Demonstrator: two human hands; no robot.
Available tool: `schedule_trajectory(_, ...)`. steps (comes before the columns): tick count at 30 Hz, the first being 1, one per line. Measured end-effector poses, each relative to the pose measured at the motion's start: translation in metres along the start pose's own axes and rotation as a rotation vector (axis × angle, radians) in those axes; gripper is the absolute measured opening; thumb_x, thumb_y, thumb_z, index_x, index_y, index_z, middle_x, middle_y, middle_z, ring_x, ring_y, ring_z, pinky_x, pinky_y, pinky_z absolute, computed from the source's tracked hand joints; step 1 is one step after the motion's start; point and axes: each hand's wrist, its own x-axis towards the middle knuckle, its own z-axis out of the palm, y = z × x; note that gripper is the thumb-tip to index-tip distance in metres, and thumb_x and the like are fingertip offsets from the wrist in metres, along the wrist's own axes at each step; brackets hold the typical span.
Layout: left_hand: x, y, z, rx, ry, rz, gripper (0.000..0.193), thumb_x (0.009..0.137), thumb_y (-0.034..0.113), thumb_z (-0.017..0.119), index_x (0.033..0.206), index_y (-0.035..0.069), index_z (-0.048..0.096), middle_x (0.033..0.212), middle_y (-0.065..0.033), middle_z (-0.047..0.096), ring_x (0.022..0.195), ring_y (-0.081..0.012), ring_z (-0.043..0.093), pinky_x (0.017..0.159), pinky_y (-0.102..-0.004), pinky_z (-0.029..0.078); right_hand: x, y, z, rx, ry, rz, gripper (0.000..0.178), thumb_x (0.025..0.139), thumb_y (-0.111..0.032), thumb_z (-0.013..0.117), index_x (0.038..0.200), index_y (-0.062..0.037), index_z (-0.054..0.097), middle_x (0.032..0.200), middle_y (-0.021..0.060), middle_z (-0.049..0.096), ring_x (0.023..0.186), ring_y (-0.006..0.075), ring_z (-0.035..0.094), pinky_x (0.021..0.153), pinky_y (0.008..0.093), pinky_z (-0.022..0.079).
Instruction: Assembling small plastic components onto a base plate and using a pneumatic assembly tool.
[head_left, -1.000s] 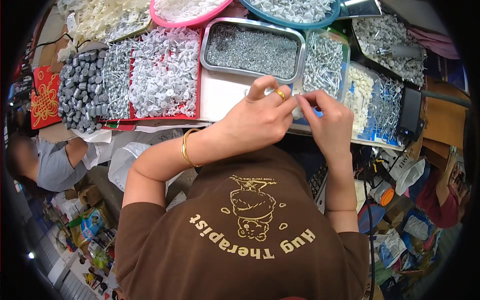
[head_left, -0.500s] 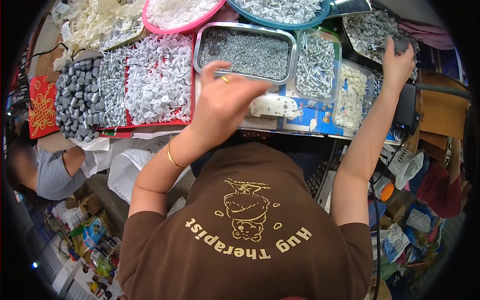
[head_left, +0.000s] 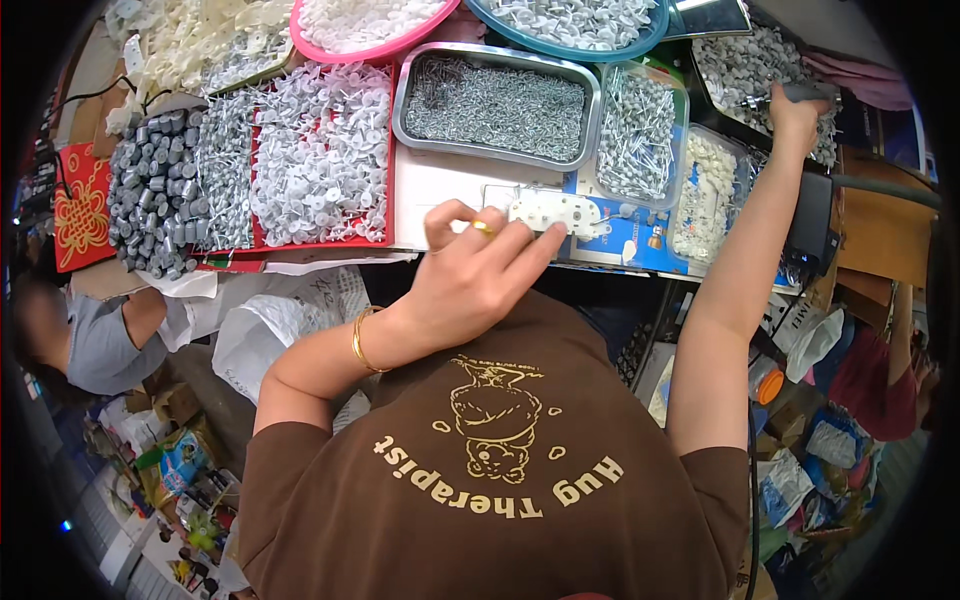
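Observation:
A white plastic plate (head_left: 556,210) with several small holes lies at the middle of the table's near edge. My left hand (head_left: 480,275) is at its near left corner, fingers bent and apart, with one fingertip at the plate's near edge. I see nothing held in it. At the far right, my right hand (head_left: 795,122) is closed around a dark grey tool (head_left: 803,93) with a metal tip. The tool is over a black tray (head_left: 708,90) heaped with small whitish and grey pieces.
A metal tray (head_left: 402,120) of small screws stands behind the plate. Right of it are clear tubs (head_left: 682,150) with nails and cream pieces. A red tray (head_left: 391,190) of white-headed pieces, grey cylinders (head_left: 155,190), a pink basin (head_left: 375,50) and a teal basin (head_left: 570,50) crowd around. Another person (head_left: 110,340) is at left.
My left hand has come down and toward me, from over the metal tray to the white plate. My right hand stays at the black tray, and the tool's angle has shifted slightly.

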Motion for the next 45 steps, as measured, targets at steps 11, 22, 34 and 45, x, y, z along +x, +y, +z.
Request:
schedule_trajectory(11, 0.018, -0.045, 0.015, -0.651, 0.199, -0.313, 0.008, 0.078, 0.021, 0.082, 0.084, 0.018, 0.078, 0.080, 0.0063, 0.069, 0.080, -0.0127, 0.059, 0.093, -0.0374, 0.030, -0.058, -0.050, -0.108, 2.089, -0.548, 0.054, 0.014, 0.089, -0.008, 0.059, 0.086, -0.0007, 0.048, 0.075, 0.0055, 0.048, 0.069, 0.0183, 0.050, 0.072, 0.0345, 0.048)
schedule_trajectory(22, 0.041, -0.006, 0.049, -0.582, 0.209, -0.130, 0.027, 0.062, 0.037, 0.086, 0.066, 0.022, 0.064, 0.070, 0.0102, 0.054, 0.080, -0.0136, 0.054, 0.084, -0.0406, 0.025, -0.261, -0.097, -0.161, 1.838, -0.790, -0.284, 0.070, 0.090, -0.070, 0.050, 0.095, -0.0003, 0.050, 0.067, 0.0070, 0.047, 0.050, 0.0149, 0.047, 0.043, 0.0294, 0.044)
schedule_trajectory(34, 0.042, 0.001, 0.048, -0.592, 0.191, -0.102, 0.020, 0.073, 0.029, 0.081, 0.078, 0.017, 0.066, 0.081, 0.0070, 0.061, 0.090, -0.0165, 0.058, 0.092, -0.0456, 0.028, -0.272, -0.095, -0.181, 1.570, -0.750, -0.400, 0.082, 0.080, -0.080, 0.057, 0.094, 0.0004, 0.048, 0.068, 0.0061, 0.046, 0.053, 0.0160, 0.049, 0.046, 0.0289, 0.047)
schedule_trajectory(45, 0.041, -0.014, 0.051, -0.795, -0.100, -0.105, 0.036, 0.085, 0.017, 0.075, 0.111, 0.008, 0.051, 0.100, -0.0058, 0.066, 0.104, -0.0262, 0.061, 0.100, -0.0492, 0.029, -0.272, -0.088, -0.162, 1.517, -0.864, -0.490, 0.081, 0.078, -0.081, 0.061, 0.087, -0.0013, 0.049, 0.066, 0.0053, 0.047, 0.052, 0.0145, 0.048, 0.047, 0.0247, 0.041)
